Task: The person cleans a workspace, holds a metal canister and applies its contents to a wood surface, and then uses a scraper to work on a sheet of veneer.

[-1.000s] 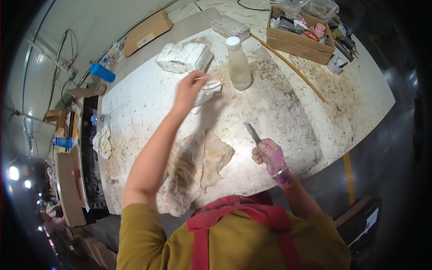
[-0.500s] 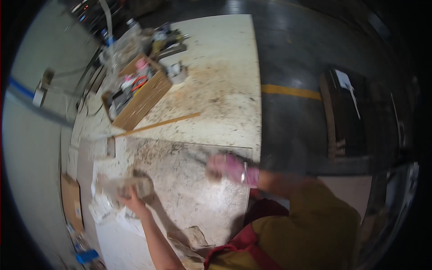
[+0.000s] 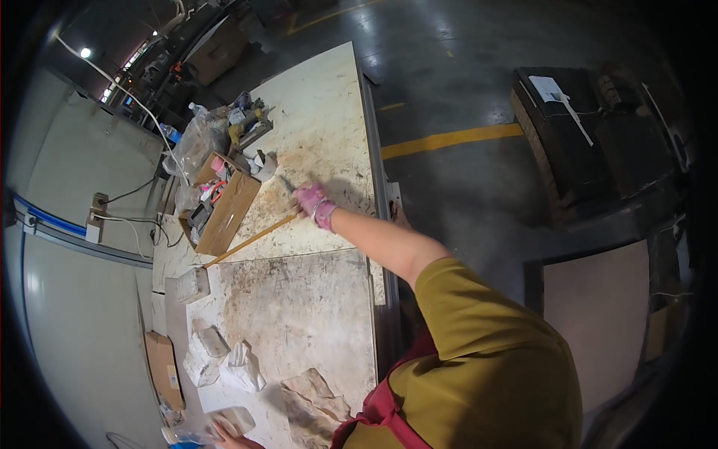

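Note:
My right hand, in a pink glove, is stretched out over the far half of the table. Its fingers are closed around a slim grey tool, whose exact kind is hidden. Just beyond the tool stands a white can with things sticking out of it. At the lower edge my left hand is partly cut off by the picture. Its fingers are closed against a pale rectangular block. Beside that hand lies a clear plastic bottle. White crumpled cloth and a brown rag lie nearby on the board.
A cardboard box of mixed tools stands on the table's left, behind a wooden stick. A whitish block sits near the stick's end. Plastic bags crowd the far left. Dark stacked panels stand across the aisle.
My right hand has moved far forward with the tool, from the near board toward the can. My left hand has drawn back to the lower edge with the pale block. The view has shifted.

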Available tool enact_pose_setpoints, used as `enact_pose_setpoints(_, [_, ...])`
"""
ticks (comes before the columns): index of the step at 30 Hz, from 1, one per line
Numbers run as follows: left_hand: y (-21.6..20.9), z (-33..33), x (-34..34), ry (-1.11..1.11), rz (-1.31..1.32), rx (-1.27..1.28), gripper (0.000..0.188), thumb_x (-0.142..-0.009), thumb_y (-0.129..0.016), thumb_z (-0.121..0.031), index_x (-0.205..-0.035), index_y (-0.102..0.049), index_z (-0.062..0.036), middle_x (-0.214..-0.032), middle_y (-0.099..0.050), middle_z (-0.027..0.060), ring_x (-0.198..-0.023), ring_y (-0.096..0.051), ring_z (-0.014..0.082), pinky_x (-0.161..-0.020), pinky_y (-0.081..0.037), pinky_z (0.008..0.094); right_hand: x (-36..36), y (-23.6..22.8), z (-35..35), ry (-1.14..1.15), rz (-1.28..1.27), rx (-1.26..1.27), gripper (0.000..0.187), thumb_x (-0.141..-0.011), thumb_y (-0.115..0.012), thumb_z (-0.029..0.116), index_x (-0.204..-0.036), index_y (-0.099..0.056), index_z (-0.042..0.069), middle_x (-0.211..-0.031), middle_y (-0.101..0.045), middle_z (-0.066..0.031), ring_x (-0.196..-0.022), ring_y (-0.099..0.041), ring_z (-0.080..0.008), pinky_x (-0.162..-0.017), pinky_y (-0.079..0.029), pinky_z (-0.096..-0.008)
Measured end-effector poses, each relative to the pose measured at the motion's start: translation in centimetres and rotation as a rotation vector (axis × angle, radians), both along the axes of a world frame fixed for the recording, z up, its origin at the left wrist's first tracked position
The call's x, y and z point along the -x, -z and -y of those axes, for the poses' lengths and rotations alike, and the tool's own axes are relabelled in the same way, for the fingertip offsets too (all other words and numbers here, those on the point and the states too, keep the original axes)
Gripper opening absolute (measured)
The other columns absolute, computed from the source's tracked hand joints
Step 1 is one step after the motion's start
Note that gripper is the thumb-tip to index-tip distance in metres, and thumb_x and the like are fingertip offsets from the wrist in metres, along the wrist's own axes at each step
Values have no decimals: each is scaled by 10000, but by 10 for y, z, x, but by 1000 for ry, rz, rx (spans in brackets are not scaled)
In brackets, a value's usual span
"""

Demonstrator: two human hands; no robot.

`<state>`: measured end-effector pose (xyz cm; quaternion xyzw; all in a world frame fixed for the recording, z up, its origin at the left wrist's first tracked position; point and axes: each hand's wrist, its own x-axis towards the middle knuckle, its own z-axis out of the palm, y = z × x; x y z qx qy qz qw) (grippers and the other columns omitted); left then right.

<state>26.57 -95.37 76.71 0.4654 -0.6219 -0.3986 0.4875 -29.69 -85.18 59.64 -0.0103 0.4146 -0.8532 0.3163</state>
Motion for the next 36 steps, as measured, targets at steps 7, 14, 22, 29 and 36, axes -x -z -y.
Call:
enact_pose_setpoints(7, [-13,-55,-80,-218,105,-84,587,-803,-613,-320,-1267,-341,-86,-1200,-472,118,-1056,-493,250,-876,-410,396,-53,16,103,-165,-268,-60,207,-840,-452,240,-727,-522,82,-656,-526,-97,-579,-505,-195,-503,-437,-363])
enact_pose_setpoints(14, [-16,-124,-79,-305,75,-14,378,-777,-640,-298,-996,-592,6,-965,-595,112,-880,-575,213,-797,-458,336,-121,-82,-2,-543,-215,-75,157,-862,-511,202,-968,-587,115,-792,-525,-12,-678,-520,-120,-599,-434,-285])
enact_pose_setpoints(22, [-5,-211,-107,-383,172,99,711,-677,-737,-329,-1213,-398,-7,-1089,-524,140,-1033,-495,221,-889,-392,330,-326,-63,-28,-1431,-539,-107,217,-863,-514,251,-955,-473,58,-575,-521,-38,-421,-475,-103,-356,-365,-214])
enact_pose_setpoints(29, [11,-266,-144,-421,535,-179,743,-646,-732,-361,-1209,-404,-1,-1062,-554,172,-1005,-539,286,-873,-414,353,-389,-79,-41,-1662,-590,-209,189,-837,-559,261,-874,-540,76,-665,-539,-5,-537,-506,-93,-464,-395,-232])
enact_pose_setpoints(36, [30,-281,-153,-362,500,-410,674,-623,-745,-206,-1187,-438,0,-1055,-558,136,-980,-534,200,-869,-402,307,-424,-48,-47,-1626,-500,-201,176,-872,-528,175,-895,-519,1,-600,-595,-74,-432,-519,-101,-390,-400,-213])
